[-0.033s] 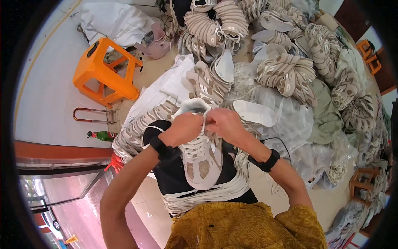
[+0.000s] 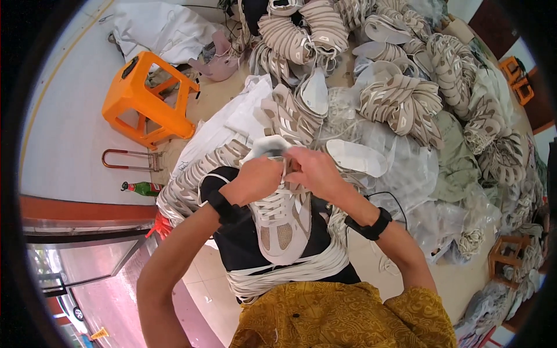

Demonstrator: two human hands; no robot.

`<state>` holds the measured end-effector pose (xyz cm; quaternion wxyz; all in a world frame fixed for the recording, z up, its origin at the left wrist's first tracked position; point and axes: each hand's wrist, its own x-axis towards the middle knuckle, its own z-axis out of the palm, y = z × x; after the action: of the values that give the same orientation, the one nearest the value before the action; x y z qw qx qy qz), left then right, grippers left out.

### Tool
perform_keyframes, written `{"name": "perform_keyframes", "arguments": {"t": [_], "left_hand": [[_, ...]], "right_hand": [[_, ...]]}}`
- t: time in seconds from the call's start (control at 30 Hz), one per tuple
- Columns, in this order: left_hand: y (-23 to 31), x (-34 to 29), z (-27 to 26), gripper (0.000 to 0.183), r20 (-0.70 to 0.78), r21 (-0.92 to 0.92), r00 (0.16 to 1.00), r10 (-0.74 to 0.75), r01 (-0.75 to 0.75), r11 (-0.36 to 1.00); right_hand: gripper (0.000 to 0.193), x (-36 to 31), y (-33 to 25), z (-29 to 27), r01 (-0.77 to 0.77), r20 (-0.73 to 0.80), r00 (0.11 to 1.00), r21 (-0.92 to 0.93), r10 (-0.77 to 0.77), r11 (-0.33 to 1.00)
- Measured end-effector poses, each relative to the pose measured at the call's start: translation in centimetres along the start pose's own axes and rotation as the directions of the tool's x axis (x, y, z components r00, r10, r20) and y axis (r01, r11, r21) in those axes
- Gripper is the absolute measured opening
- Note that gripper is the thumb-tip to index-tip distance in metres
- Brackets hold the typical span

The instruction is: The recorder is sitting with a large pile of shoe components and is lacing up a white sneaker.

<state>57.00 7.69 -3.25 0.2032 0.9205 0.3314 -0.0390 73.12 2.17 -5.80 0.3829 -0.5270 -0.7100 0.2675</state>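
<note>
shoe upper (image 2: pixel 283 238): toe toward person (image 2: pixel 331 316), long axis fore-and-aft; left fingers (image 2: pixel 272 174), right fingers (image 2: pixel 300 160) pinching its far half.

No lettering can be read; any on the green bottle (image 2: pixel 143 188) is too small.

The right hand (image 2: pixel 316 169) has shifted slightly, its fingers (image 2: pixel 297 154) reaching higher beside the shoe (image 2: pixel 283 239) collar

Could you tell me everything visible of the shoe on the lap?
The cream shoe has smooth-looking panels, tan mesh behind its toe and pale laces down its front. It lies on the black-clad lap, toe toward the lower edge, collar open. The left hand and right hand touch its upper end, partly hiding it.
</note>
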Motion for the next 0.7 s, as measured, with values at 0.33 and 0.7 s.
{"name": "perform_keyframes", "arguments": {"t": [0.33,0.7], "left_hand": [[0.3,-6.1,-6.0,0.016,0.088,-0.554,0.995,-0.043,0.085,0.828],[5.5,-10.3,-11.0,0.018,-0.055,-0.981,0.92,-0.387,0.022,0.191]], "right_hand": [[0.035,0.6,0.4,0.3,-0.085,0.153,0.987,0.267,0.044,0.96],[0.024,-0.6,-8.6,0.2,0.327,-0.079,0.944,0.103,-0.32,0.939]]}}
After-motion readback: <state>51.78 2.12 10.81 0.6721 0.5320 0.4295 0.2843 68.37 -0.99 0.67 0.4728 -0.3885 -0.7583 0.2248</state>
